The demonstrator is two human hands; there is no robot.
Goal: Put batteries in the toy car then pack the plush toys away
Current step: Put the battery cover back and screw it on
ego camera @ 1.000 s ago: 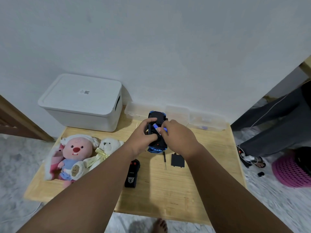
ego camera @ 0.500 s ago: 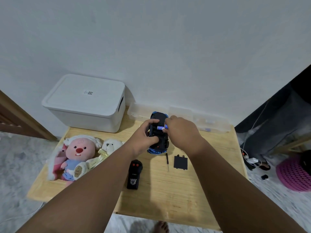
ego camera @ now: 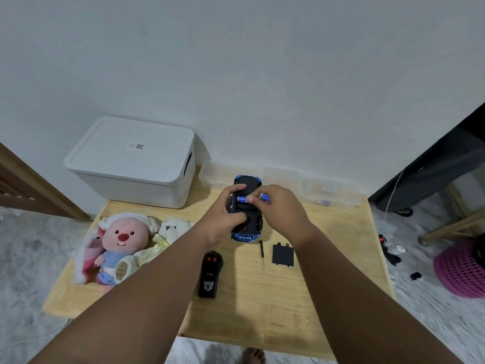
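Observation:
The blue toy car (ego camera: 246,232) lies belly-up at the back middle of the wooden table (ego camera: 328,298). My left hand (ego camera: 225,215) grips its left side. My right hand (ego camera: 282,211) pinches blue batteries (ego camera: 242,199) over the car's open underside. One battery end sticks out by the thumb. The black battery cover (ego camera: 283,254) and a small screwdriver (ego camera: 262,254) lie just right of the car. A pink plush (ego camera: 119,245) and a white bear plush (ego camera: 172,229) sit at the table's left.
A white lidded storage box (ego camera: 136,161) stands at the back left. Clear plastic boxes (ego camera: 328,191) line the wall behind the car. A black remote control (ego camera: 210,274) lies in front of the car. A pink basket (ego camera: 462,271) sits on the floor to the right.
My right hand has shifted slightly right over the car's underside, and a blue battery now lies across the compartment under its fingers. The left hand keeps its grip on the car.

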